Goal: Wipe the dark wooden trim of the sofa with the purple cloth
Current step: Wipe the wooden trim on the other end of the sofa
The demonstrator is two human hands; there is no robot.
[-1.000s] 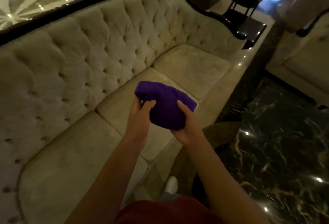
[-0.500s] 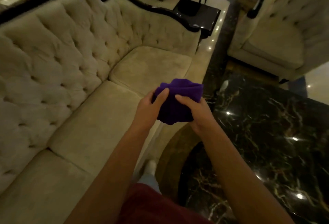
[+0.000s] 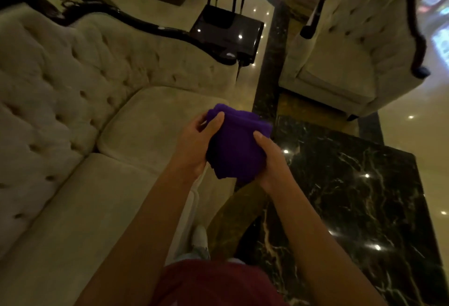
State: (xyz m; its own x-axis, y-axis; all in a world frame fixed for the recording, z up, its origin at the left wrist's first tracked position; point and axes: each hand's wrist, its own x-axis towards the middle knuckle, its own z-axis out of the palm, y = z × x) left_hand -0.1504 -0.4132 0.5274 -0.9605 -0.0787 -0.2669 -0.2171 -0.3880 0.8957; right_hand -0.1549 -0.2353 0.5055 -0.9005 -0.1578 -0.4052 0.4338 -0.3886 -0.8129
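The purple cloth (image 3: 234, 146) is bunched up between both my hands, held in the air over the sofa's front edge. My left hand (image 3: 196, 146) grips its left side with the thumb laid on top. My right hand (image 3: 271, 160) grips its right side. The cream tufted sofa (image 3: 80, 92) fills the left half of the view. Its dark wooden trim (image 3: 150, 27) runs along the top of the backrest and curves down to the far armrest, well beyond my hands.
A black marble coffee table (image 3: 352, 189) stands close on my right. A dark glossy side table (image 3: 228, 31) sits past the sofa's far end. A cream armchair (image 3: 352, 45) with dark trim is at the upper right. My foot (image 3: 199, 237) is on the floor between sofa and table.
The view has swung right and forward along the sofa; the armchair and marble table have come into sight. Both hands keep hold of the cloth and have squeezed it tighter.
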